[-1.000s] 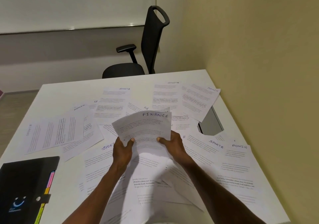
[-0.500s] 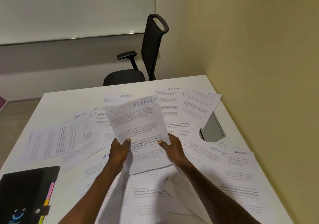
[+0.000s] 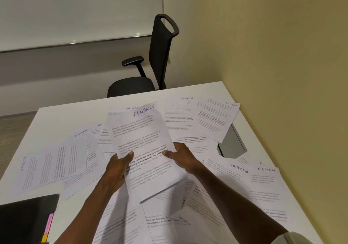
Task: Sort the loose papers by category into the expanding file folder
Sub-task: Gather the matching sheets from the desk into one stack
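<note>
A black chair [image 3: 150, 70] stands behind the white table [image 3: 79, 115], with a big whiteboard [image 3: 75, 10] on the grey wall [image 3: 56, 70] and a yellow wall [image 3: 273, 46] beside it.

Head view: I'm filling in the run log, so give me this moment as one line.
left hand: holds FINANCE sheet | right hand: holds same sheet | sheet: lifted above table | folder: near left, nothing filed yet

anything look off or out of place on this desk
One thing: the far-right ADMIN sheet lies askew, its corner hanging over an open cutout in the table. Otherwise only loose overlapping papers, and both hands, left hand and right hand, holding the FINANCE sheet.
</note>
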